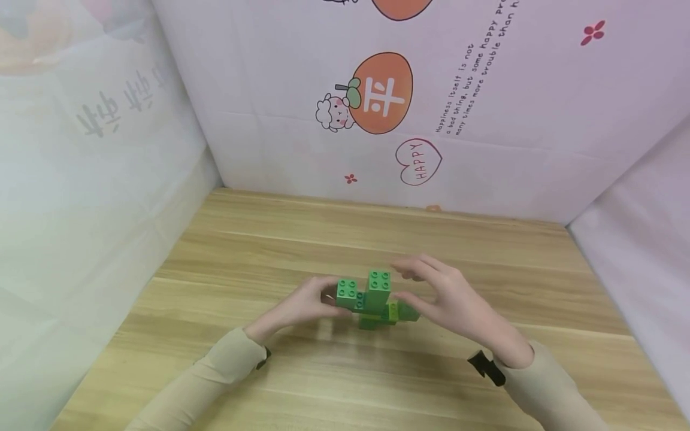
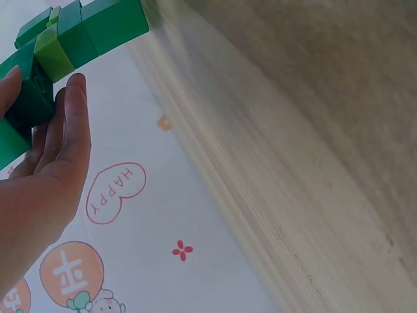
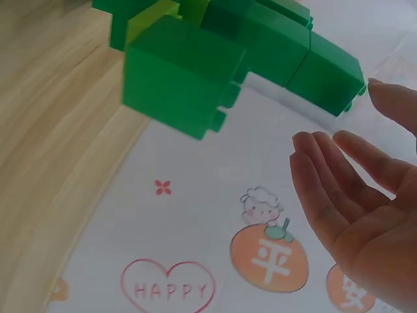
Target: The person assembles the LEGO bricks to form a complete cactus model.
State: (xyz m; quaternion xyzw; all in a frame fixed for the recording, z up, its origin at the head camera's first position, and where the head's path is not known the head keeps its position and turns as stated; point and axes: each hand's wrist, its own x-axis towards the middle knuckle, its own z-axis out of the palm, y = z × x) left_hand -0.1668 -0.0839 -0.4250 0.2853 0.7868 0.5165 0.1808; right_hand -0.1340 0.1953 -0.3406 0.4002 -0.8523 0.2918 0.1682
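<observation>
A built-up figure of green toy building blocks [image 1: 379,299] is held over the table, with light-green, dark-green and lime pieces joined together. My left hand [image 1: 312,302] grips it from the left. In the left wrist view, thumb and fingers lie on opposite sides of a dark green block [image 2: 32,88], and a lime block [image 2: 52,53] sits beside it. On the other side, my right hand [image 1: 453,299] is close to the tallest column with its fingers loosely bent. The right wrist view shows a gap between those fingertips [image 3: 303,160] and the green blocks [image 3: 186,78].
Beneath the hands lies a wood-grain table [image 1: 259,239]. A white printed back wall [image 1: 291,149] rises at its far edge, with pale side walls at left [image 1: 135,197] and right [image 1: 641,227]. Dark straps [image 1: 487,367] circle both wrists.
</observation>
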